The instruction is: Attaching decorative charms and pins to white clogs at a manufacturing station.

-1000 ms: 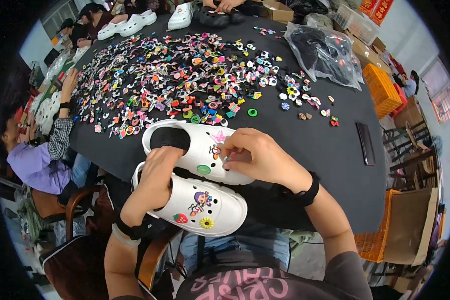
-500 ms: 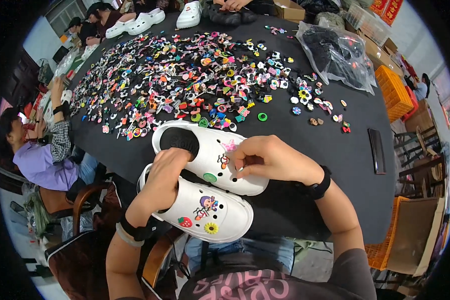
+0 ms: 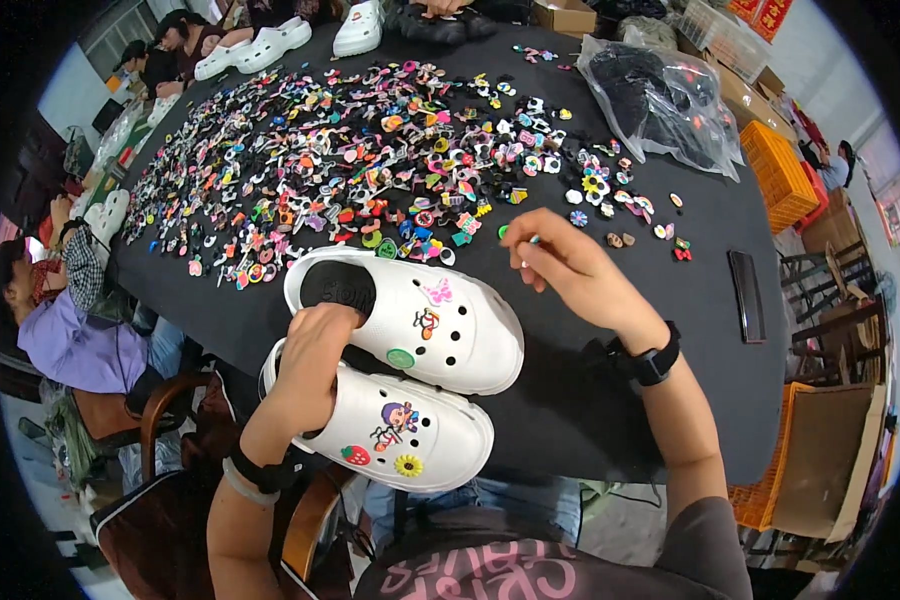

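Two white clogs lie side by side, the upper clog and the lower clog. My left hand grips both by their adjoining sides, with its fingers partly hidden in the openings. A pink butterfly charm, a small figure charm and a green fruit-slice charm sit on the upper one. The lower one carries a purple-haired figure charm, a strawberry charm and a yellow flower charm. Above the table, right of the toes, my right hand pinches a small pale piece, mostly hidden.
Loose shoe charms spread across the black table. A clear plastic bag lies at the far right, and a dark phone-like slab near the right edge. More white clogs stand at the back. Other people sit left and far.
My right hand has lifted off the upper clog and moved up and right, fingers still pinched. My left hand keeps its grip on both clogs.
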